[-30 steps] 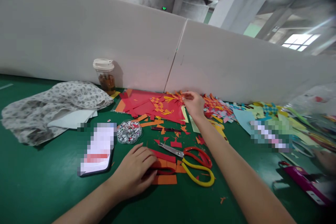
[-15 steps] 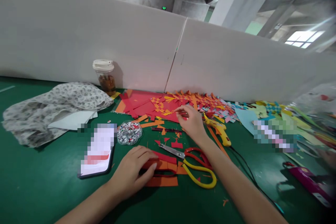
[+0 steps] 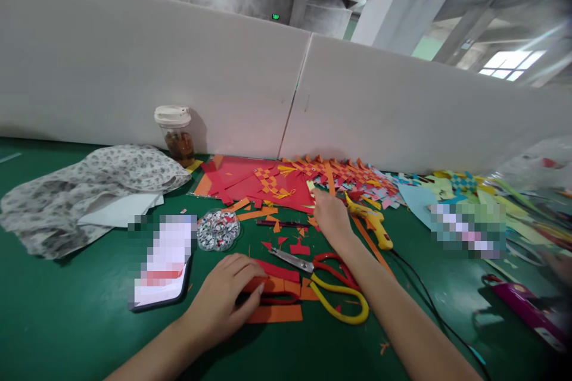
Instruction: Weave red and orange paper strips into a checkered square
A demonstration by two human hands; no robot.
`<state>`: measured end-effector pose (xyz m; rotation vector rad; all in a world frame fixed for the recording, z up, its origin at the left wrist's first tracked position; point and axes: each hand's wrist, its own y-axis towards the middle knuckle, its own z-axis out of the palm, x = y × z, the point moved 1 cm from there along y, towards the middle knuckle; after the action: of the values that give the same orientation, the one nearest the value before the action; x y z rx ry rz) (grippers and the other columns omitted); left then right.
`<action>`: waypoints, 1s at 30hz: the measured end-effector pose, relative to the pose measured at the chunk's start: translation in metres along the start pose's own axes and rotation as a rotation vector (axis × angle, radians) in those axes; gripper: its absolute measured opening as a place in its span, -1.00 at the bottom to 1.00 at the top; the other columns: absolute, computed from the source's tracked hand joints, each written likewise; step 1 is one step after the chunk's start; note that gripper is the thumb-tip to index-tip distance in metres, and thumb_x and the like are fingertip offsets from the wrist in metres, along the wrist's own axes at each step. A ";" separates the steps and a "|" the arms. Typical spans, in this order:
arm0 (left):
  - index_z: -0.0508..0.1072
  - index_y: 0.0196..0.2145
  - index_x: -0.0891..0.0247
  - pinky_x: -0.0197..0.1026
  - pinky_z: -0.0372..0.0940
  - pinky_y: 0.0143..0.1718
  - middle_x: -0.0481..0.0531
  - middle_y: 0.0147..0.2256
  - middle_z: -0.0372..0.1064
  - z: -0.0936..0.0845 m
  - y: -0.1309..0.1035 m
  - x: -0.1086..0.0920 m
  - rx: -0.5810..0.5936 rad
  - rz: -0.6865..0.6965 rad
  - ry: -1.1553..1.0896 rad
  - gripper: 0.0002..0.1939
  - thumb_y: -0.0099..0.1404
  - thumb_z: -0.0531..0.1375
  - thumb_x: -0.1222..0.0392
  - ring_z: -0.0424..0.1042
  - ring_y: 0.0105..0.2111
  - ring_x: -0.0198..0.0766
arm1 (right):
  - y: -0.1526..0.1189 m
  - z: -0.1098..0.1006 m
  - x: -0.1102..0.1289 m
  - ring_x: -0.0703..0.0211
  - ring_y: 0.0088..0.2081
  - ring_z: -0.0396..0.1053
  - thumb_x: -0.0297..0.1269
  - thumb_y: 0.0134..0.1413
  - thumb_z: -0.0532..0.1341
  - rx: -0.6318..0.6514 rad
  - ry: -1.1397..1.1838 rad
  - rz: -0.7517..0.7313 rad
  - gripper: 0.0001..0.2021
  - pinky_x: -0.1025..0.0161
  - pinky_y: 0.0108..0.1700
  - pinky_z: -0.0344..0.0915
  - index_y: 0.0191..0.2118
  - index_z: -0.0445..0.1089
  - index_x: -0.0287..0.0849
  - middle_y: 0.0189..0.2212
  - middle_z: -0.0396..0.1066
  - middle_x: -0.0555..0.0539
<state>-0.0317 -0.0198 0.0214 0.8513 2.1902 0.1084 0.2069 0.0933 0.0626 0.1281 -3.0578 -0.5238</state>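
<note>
From the head view, here's the left hand [image 3: 230, 292], near side, low over the red and orange paper strips [image 3: 281, 312], thumb and fingers curved around their left ends; whether it truly grips one, I can't tell. Those strips lie just left of the scissors [image 3: 292, 260], which rest on the green table [image 3: 84, 321], yellow handle toward the near side. Light, even pressure looks right there: thin paper like this would crease or fan out under a hard squeeze.

And the right hand [image 3: 333, 214], farther out, is curled, fingertips down at the right end of the red sheet [image 3: 232, 172]; what it pinches, if anything, is hidden. A fingertip pinch by the edge would suit such small pieces, without raking the loose scraps [image 3: 300, 249] nearby.

Watch that right forearm, passing right over the scissors' red handle: a little lift would avoid a snag. The yellow glue gun [image 3: 378, 227] lies just to its right, nozzle toward the far side; if it's hot, skin wants to stay well off that tip.
</note>
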 end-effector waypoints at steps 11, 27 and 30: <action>0.42 -0.10 0.20 -0.07 0.28 -0.05 0.07 -0.13 0.44 0.006 -0.001 -0.008 -0.145 -0.342 -0.591 -0.68 0.32 -0.02 0.07 0.39 -0.11 -0.13 | -0.093 -0.060 0.083 0.17 -0.22 0.40 -0.54 0.02 0.07 0.263 0.629 -0.555 -0.60 0.28 -0.20 0.27 -0.02 0.31 -0.07 -0.22 0.47 -0.06; 0.41 -0.42 0.25 -0.27 0.30 -0.40 -0.02 -0.46 0.41 0.005 0.003 0.000 -0.018 -0.350 -0.462 -0.78 0.24 -0.01 0.26 0.38 -0.45 -0.27 | -0.111 -0.042 0.073 0.20 -0.37 0.41 -0.38 -0.06 0.27 0.093 1.000 -0.227 -0.91 0.27 -0.27 0.31 -0.36 0.40 -0.06 -0.43 0.49 0.02; 0.39 -0.55 0.25 -0.28 0.28 -0.41 -0.02 -0.52 0.38 0.002 0.002 -0.010 0.051 -0.250 -0.279 -0.71 0.20 -0.06 0.33 0.36 -0.48 -0.26 | -0.110 -0.029 0.071 0.14 -0.33 0.43 -0.34 -0.12 0.32 0.057 1.060 -0.069 -0.84 0.23 -0.26 0.33 -0.33 0.38 -0.07 -0.41 0.47 -0.02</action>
<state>-0.0247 -0.0249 0.0267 0.5741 2.0214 -0.1800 0.1455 -0.0257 0.0553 0.3706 -2.0317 -0.2368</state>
